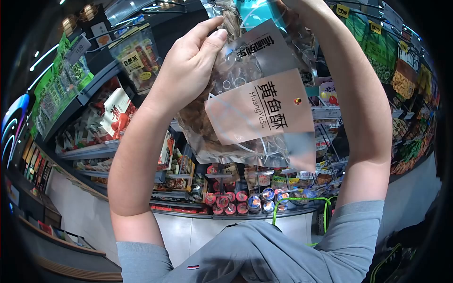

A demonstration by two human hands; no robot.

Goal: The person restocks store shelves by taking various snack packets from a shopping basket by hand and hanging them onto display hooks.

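A clear snack bag [196, 141] with a pale pink label reading "HuangYuSu" is held up in front of me, tilted, with brownish contents. My left hand [191, 61] is closed at its upper left edge, the thumb pressed along the side and the other fingers behind. Behind its top edge is a pack with a teal label [259, 12]. My right hand [299, 4] reaches up past the bag's upper right, and the frame's top edge cuts it off, so its fingers are hidden.
Green snack bags [63, 80] hang on the left, and more green bags [377, 52] on the right. Below stand shelves with packs and several round tubs [230, 203]. A green-edged basket [302, 200] is low at right, above the pale floor [174, 236].
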